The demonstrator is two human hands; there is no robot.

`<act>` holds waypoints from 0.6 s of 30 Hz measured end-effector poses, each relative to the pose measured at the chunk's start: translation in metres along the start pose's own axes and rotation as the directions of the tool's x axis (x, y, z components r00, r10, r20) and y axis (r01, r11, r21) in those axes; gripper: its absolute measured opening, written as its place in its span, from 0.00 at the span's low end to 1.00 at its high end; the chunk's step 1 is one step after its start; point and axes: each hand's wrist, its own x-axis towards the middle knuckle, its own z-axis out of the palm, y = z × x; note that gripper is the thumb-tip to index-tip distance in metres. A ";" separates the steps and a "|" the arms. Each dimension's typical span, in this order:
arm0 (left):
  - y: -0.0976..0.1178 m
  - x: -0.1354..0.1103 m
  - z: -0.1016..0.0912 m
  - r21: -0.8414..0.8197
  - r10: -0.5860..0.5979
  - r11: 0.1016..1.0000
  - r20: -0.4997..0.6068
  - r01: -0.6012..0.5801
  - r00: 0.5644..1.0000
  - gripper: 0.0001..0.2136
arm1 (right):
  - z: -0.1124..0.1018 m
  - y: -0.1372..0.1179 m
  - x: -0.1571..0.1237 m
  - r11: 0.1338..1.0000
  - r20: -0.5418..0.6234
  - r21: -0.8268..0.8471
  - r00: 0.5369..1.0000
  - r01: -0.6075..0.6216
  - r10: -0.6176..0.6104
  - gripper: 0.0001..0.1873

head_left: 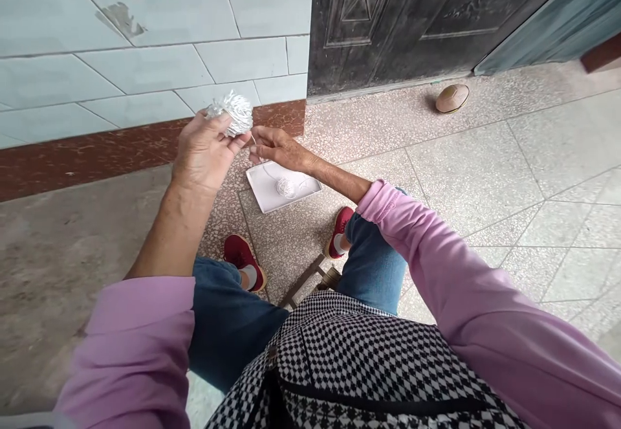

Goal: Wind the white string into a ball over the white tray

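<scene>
My left hand [206, 147] is raised in front of the tiled wall, its fingers closed around a fluffy bundle of white yarn [236, 113]. Just to the right of it, my right hand [279, 149] pinches a white strand of yarn [253, 138] that comes off the bundle's lower side. Below the hands a shallow white tray [264, 199] lies on the floor. In it rests a small ball of white yarn [286, 187], and a thin strand runs up from it toward my right hand.
My red shoes [237, 254] stand on the speckled floor behind the tray. Between my legs shows part of a wooden stool [305, 280]. A dark panelled door [383, 34] is ahead. Near its sill lies a tan rounded object [452, 98]. The tiled wall [145, 79] rises at the left.
</scene>
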 end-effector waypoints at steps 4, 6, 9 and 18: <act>-0.007 0.008 -0.008 0.164 0.114 0.980 -0.011 -0.110 0.993 0.33 | 0.011 -0.027 -0.022 0.985 -0.097 -0.166 0.994 -0.056 0.040 0.17; -0.008 0.010 -0.008 0.278 0.186 0.944 -0.012 -0.176 0.982 0.31 | 0.010 -0.051 -0.031 0.951 -0.094 -0.302 0.995 -0.061 0.035 0.17; -0.002 0.006 -0.005 0.425 0.198 0.884 0.033 -0.193 0.980 0.30 | 0.001 -0.080 -0.039 0.903 -0.089 -0.428 0.996 -0.044 0.006 0.18; 0.026 -0.033 0.014 0.368 -0.182 0.927 0.281 0.070 0.942 0.25 | -0.031 -0.087 -0.035 0.859 -0.189 -0.510 0.980 -0.045 -0.061 0.28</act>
